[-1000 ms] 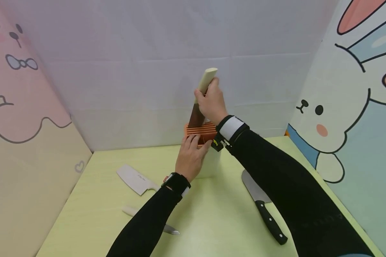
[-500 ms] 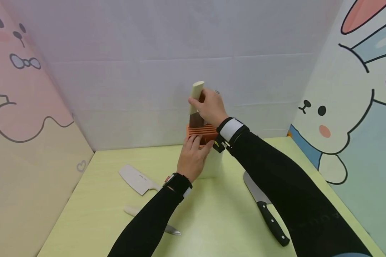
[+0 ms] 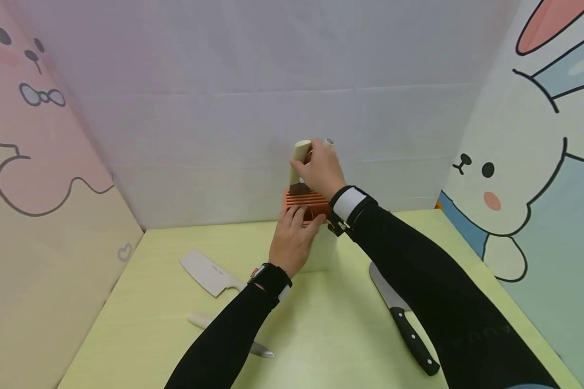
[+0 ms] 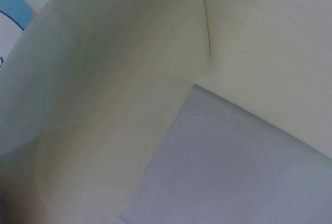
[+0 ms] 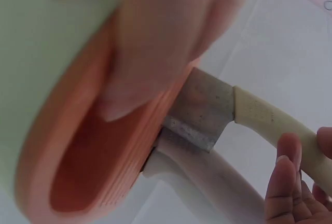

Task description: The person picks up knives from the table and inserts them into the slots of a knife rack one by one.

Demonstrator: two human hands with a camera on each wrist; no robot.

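Note:
My right hand (image 3: pixel 323 172) grips the cream handle (image 5: pixel 264 112) of a broad-bladed kitchen knife (image 3: pixel 300 154). That knife stands upright in the slotted orange top of a pale knife block (image 3: pixel 323 254), with a short strip of blade showing above the slots. My left hand (image 3: pixel 290 243) holds the block's front rim, and one finger reaches into the open front compartment in the right wrist view. Beside the gripped knife, pale handles (image 5: pixel 218 182) of other knives stick out of the block. The left wrist view shows the block's blurred wall (image 4: pixel 104 94) but no hand.
A cleaver (image 3: pixel 208 272) lies on the yellow table (image 3: pixel 151 324) at left. A smaller pale-handled knife (image 3: pixel 263 350) lies partly under my left forearm. At right, a black-handled knife (image 3: pixel 413 340) is partly hidden by my right sleeve. The white backdrop (image 3: pixel 214 162) rises behind the block.
My right hand has lowered the knife, and most of its blade has gone down into the block. The handle has become more upright. My left hand has stayed on the rim.

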